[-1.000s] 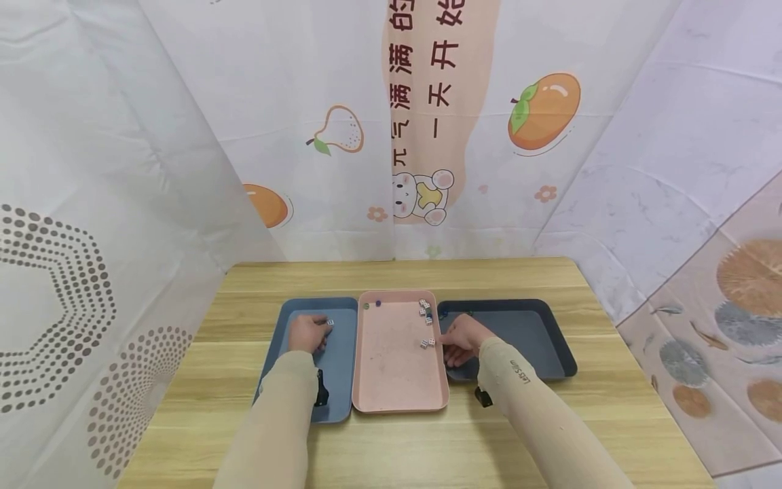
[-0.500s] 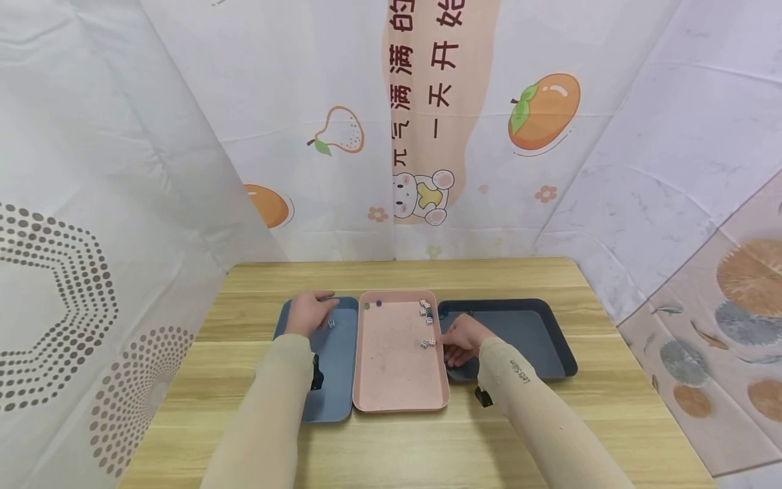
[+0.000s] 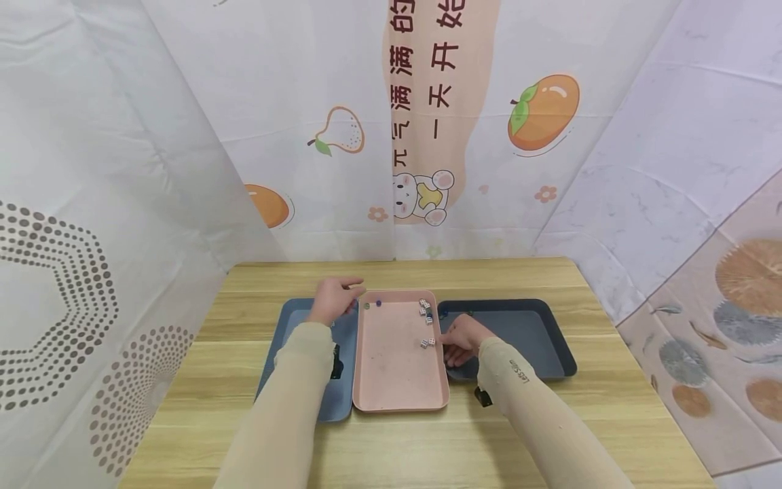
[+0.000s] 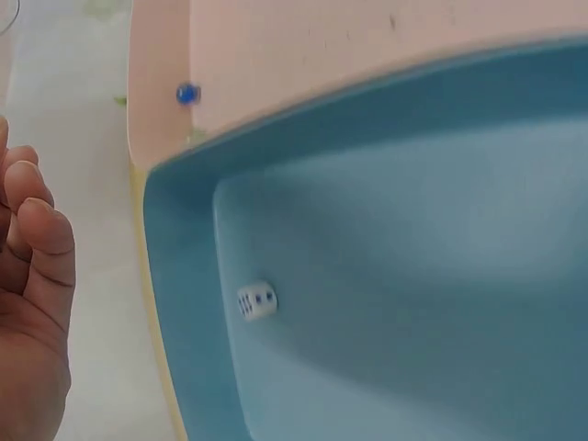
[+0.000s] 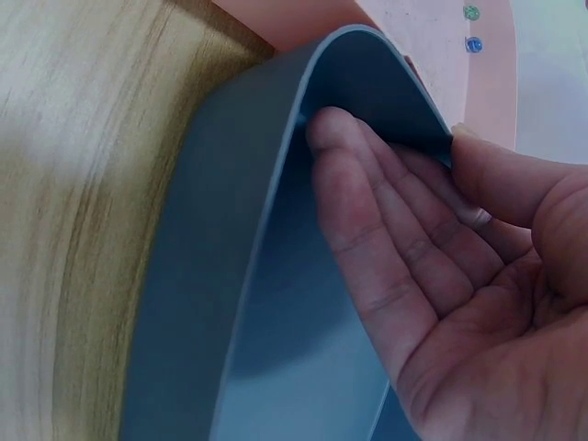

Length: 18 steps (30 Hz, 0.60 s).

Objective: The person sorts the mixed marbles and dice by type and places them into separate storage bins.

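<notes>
My left hand (image 3: 332, 299) hovers over the far right corner of the blue tray (image 3: 338, 407), fingers loosely bent, with nothing visible in them. Inside that tray lies a white die (image 4: 258, 300) with dark pips. At the far left corner of the pink tray (image 3: 400, 401) sit a small blue ball (image 3: 378, 303) and a green one (image 3: 366, 305). My right hand (image 3: 466, 337) holds the left wall of the dark blue tray (image 3: 550, 339); its thumb is at the rim and the other fingers are inside, as the right wrist view shows.
Several white dice (image 3: 423, 311) line the pink tray's right side, with two more dice (image 3: 427, 343) nearer the right hand. A blue piece (image 3: 444, 314) and a green piece (image 3: 470, 313) lie at the dark tray's far edge. A patterned curtain (image 3: 305, 224) rises behind the wooden table (image 3: 397, 455).
My left hand has risen off the die in the blue tray, going away from me and then right toward the pink tray. The die stays behind. My right hand has kept its place.
</notes>
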Each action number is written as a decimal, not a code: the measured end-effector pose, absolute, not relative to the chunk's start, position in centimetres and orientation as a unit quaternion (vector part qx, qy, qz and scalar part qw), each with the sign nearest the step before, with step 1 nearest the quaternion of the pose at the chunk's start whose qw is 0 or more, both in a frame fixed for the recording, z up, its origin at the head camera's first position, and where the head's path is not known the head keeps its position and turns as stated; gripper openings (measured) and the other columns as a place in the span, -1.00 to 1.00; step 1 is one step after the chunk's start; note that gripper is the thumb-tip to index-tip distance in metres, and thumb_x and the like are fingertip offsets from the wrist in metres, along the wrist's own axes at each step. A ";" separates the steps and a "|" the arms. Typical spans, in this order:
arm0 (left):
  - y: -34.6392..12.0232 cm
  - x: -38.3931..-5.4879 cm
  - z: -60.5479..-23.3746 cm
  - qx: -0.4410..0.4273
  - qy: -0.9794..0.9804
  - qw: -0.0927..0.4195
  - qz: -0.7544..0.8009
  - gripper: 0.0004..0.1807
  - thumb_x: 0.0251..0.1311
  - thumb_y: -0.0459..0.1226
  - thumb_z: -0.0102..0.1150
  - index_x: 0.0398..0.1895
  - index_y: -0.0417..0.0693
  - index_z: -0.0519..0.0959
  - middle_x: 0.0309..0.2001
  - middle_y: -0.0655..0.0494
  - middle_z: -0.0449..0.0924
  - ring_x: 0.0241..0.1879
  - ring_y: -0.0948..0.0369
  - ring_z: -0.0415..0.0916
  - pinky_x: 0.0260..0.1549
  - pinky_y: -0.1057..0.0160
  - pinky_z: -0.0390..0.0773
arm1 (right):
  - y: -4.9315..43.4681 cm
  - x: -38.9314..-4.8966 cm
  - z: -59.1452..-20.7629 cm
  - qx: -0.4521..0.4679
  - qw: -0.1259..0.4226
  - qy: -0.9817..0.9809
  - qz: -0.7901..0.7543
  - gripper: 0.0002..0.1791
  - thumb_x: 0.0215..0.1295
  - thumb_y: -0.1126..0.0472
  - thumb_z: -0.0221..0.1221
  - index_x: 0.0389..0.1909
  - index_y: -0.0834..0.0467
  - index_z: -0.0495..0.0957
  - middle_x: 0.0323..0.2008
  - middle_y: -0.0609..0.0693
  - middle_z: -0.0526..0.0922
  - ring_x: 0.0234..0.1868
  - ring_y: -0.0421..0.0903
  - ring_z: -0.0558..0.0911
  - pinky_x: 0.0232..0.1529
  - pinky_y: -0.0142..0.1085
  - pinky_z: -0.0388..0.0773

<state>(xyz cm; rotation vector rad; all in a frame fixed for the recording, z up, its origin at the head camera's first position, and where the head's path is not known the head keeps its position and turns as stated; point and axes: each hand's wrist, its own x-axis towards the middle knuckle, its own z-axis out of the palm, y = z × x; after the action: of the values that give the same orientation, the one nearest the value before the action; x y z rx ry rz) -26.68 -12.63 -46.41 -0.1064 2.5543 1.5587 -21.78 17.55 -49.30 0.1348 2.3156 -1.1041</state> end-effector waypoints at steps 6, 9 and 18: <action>-10.2 -26.5 -46.6 -0.026 0.841 0.090 0.533 -0.66 0.36 -0.24 0.32 0.18 0.02 0.69 -0.48 -0.04 0.65 -0.62 0.13 0.48 -0.51 0.10 0.59 | 17.5 -21.6 -49.1 0.049 0.282 0.866 -0.410 -0.69 0.46 0.23 0.22 -0.41 0.36 0.74 -0.50 0.21 0.75 -0.51 -0.03 0.76 -0.36 -0.15 0.75; -9.2 -26.5 -46.9 -0.017 0.840 0.100 0.533 -0.67 0.37 -0.24 0.31 0.17 0.03 0.70 -0.46 -0.12 0.67 -0.66 0.15 0.43 -0.56 0.10 0.54 | 17.4 -21.6 -49.0 0.049 0.283 0.866 -0.409 -0.69 0.46 0.22 0.22 -0.42 0.36 0.74 -0.50 0.20 0.75 -0.52 -0.04 0.76 -0.37 -0.16 0.75; -6.9 -26.4 -48.5 0.005 0.818 0.136 0.559 -0.66 0.36 -0.22 0.32 0.16 -0.05 0.70 -0.29 -0.46 0.64 -0.69 0.21 0.35 -0.55 0.08 0.49 | 17.5 -21.9 -49.3 0.055 0.288 0.862 -0.413 -0.68 0.45 0.20 0.24 -0.41 0.37 0.74 -0.51 0.20 0.75 -0.54 -0.05 0.75 -0.37 -0.15 0.75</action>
<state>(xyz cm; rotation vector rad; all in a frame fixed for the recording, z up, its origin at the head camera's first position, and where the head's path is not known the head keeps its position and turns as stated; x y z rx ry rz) -26.35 -6.95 -48.48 0.0149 2.3684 1.6171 -21.86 17.49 -49.33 0.1473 2.3021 -1.1015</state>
